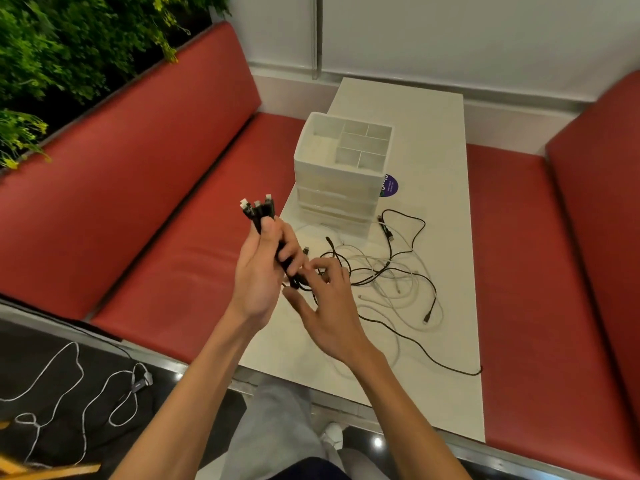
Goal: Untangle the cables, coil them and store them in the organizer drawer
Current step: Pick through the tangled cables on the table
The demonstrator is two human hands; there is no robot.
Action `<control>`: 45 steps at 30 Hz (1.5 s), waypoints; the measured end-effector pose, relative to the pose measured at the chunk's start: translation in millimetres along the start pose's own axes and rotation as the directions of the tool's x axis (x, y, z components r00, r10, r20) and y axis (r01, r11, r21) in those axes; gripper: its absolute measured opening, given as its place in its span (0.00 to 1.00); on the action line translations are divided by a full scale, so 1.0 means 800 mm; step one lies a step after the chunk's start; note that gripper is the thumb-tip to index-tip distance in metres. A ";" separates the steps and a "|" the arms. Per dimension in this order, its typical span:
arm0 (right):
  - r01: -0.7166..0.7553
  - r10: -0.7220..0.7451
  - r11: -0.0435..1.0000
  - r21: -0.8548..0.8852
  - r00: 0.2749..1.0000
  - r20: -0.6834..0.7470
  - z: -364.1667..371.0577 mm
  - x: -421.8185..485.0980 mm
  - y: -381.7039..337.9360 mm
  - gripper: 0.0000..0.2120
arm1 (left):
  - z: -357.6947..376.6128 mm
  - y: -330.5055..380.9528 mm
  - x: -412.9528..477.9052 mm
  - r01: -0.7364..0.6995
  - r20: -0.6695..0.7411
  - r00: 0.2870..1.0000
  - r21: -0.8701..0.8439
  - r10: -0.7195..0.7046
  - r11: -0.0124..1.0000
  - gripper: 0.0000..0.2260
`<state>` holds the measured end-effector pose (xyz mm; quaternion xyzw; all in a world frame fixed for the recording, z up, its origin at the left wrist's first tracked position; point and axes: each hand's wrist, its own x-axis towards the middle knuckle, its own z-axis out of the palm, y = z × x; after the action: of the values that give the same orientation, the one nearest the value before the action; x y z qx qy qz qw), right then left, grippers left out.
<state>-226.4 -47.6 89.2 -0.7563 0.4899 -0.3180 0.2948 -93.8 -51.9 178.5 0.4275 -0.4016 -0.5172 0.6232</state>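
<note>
step: coiling black cable bundle point(256, 216) | left hand point(259, 271) grips it, mid-frame, above desk point(415, 116) edge | right hand point(329, 306) fingers loosely curled at its lower end, grip unclear | tip: keep loops even, feed slack from tangle point(391, 271) gently, no yanking | axis near upright, plugs point up-frame, tail trails lower right | organizer point(332, 188) behind, centre

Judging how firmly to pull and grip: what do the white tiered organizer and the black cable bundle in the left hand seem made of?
White tiered organizer: likely hard plastic, with slightly translucent drawer fronts. Black cable bundle, gripped by the left hand: seemingly matte rubbery or plastic jacket, since it bends freely; its plug tips look like pale metal.
</note>
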 end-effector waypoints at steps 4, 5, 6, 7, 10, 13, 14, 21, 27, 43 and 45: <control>0.111 -0.111 0.994 0.008 0.993 0.042 -0.005 0.024 0.041 0.12 | 0.002 0.019 0.016 0.059 0.082 0.996 -0.205 -0.043 0.977 0.18; 0.127 -0.125 0.992 -0.017 0.990 0.061 -0.010 0.028 0.052 0.11 | -0.002 0.026 0.020 0.067 0.076 0.996 -0.256 -0.049 0.964 0.18; 0.123 -0.119 0.991 -0.059 0.991 0.068 -0.016 0.031 0.065 0.10 | -0.007 0.034 0.024 0.067 0.065 0.997 -0.301 -0.049 0.951 0.18; 0.105 -0.099 0.989 -0.103 0.993 0.063 -0.022 0.032 0.076 0.08 | -0.012 0.042 0.028 0.060 0.051 0.998 -0.334 -0.046 0.941 0.18; 0.046 -0.039 0.995 -0.092 0.996 0.075 -0.038 0.042 0.110 0.05 | -0.022 0.057 0.038 0.045 0.000 0.999 -0.360 -0.048 0.932 0.18; 0.082 -0.062 0.987 -0.137 0.987 0.147 -0.053 0.065 0.131 0.04 | -0.025 0.055 0.043 0.049 -0.065 0.995 -0.285 -0.070 0.957 0.18; 0.080 -0.054 0.986 -0.145 0.984 0.169 -0.057 0.072 0.138 0.05 | -0.028 0.054 0.045 0.043 -0.088 0.994 -0.256 -0.068 0.966 0.18; -0.154 0.147 0.987 0.038 0.978 0.151 -0.101 0.111 0.143 0.13 | -0.067 0.048 0.077 -0.006 -0.260 0.965 0.134 0.042 0.991 0.17; 0.033 -0.034 0.999 0.039 0.999 0.024 -0.130 0.162 0.054 0.21 | -0.063 0.008 0.090 0.099 -0.187 0.982 0.650 0.032 0.753 0.10; 0.116 -0.123 0.992 0.043 0.959 0.257 -0.171 0.166 -0.013 0.18 | 0.029 0.046 0.111 -0.205 0.359 0.925 0.742 -0.120 0.639 0.14; 0.072 -0.107 0.989 0.128 0.949 0.296 -0.175 0.160 -0.006 0.22 | 0.033 0.048 0.112 -0.242 0.382 0.917 0.765 -0.118 0.596 0.15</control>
<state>-290.7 -183.6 204.9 -0.7991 0.3852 -0.2394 0.3946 -94.1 -139.9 228.3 0.5328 -0.7218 -0.3341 0.2889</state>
